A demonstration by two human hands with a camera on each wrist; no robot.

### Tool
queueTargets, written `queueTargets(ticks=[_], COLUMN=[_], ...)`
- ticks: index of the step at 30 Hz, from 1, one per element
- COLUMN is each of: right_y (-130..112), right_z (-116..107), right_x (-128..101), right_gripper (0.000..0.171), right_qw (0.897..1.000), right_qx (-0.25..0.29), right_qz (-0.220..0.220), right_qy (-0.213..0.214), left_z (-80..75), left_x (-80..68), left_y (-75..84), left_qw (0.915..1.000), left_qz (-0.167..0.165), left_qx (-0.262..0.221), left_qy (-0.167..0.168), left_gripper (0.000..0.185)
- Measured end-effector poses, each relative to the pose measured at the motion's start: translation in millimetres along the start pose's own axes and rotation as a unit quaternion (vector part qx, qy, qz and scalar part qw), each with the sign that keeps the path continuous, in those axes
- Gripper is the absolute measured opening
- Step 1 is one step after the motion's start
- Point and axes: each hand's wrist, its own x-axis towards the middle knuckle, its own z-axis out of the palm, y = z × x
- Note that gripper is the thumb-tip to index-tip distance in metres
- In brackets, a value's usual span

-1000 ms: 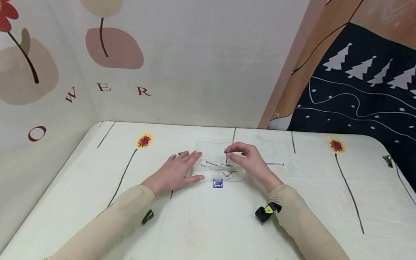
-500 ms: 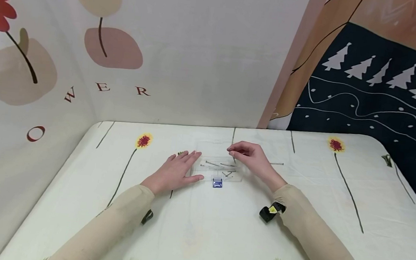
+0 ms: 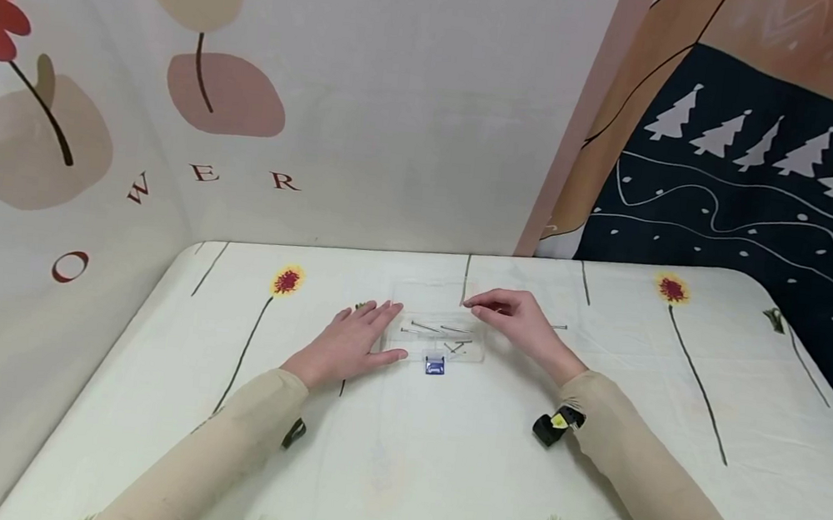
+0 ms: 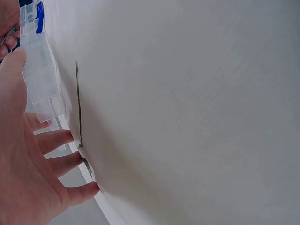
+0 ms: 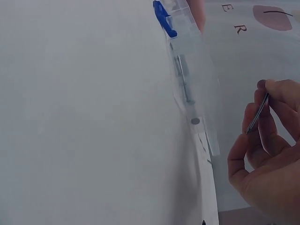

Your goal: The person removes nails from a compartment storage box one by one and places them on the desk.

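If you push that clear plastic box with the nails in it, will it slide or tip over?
The clear box looks thin, flat and low, so it would probably slide on the cloth, not tip. It seems light; perhaps that is why the left hand rests flat against its side. The loose nails inside would likely rattle and roll.

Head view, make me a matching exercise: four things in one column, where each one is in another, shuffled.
1. left hand
2. right hand
3. blue latch
4. loose nail

a. on the cloth, right of the box
b. on the box's near edge
c. flat against the box's left side
d. pinching a nail

Pairs: 1-c, 2-d, 3-b, 4-a
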Motion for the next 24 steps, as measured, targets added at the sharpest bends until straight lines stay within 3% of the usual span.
queueTargets(ticks=[13, 20, 24], right_y=[9, -30, -25], right_z=[-17, -26, -34], right_x=[-9, -21, -21], right_gripper=[0.020, 0.019, 0.019], right_qw=[1.000, 0.998, 0.997], right_qx=[-0.012, -0.058, -0.072], right_qz=[-0.010, 0.016, 0.008], right_qy=[-0.002, -0.015, -0.023], left_z=[0.1, 1.3, 1.5], left_x=[1.0, 1.6, 1.8], left_y=[0.2, -1.1, -1.5], left_qw=[1.0000, 1.0000, 1.0000], left_qz=[-0.008, -0.005, -0.004], left_qx=[0.000, 0.001, 0.000], left_qy=[-0.006, -0.004, -0.005], left_gripper=[0.084, 0.084, 0.084])
